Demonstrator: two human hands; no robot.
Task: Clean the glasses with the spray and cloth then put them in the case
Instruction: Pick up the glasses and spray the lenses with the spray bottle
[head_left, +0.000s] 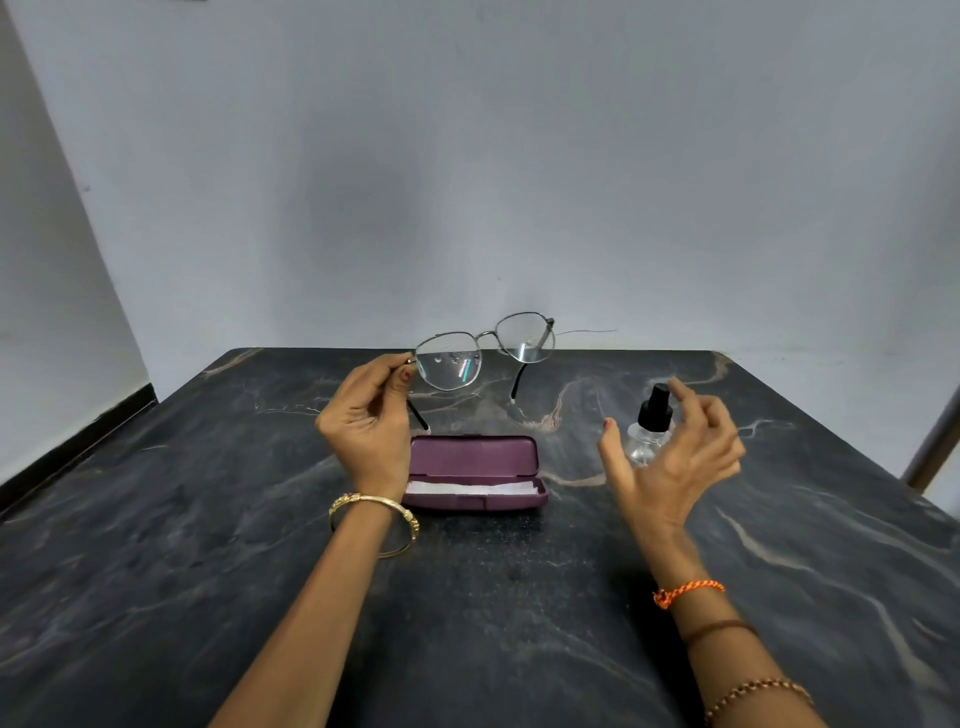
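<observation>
My left hand (366, 421) pinches the left hinge of thin metal-framed glasses (485, 345) and holds them up above the table, temples unfolded; droplets show on the left lens. A small clear spray bottle (649, 428) with a black nozzle stands on the table at the right. My right hand (675, 452) hovers around it with fingers spread, just in front, not gripping it. A purple glasses case (475, 460) lies open in the middle, with a white cloth (470, 488) lying inside it.
The dark marbled table (260, 571) ends at a pale wall behind. A metal post (932, 447) stands off the table's right edge. The floor and a dark skirting strip show at the far left.
</observation>
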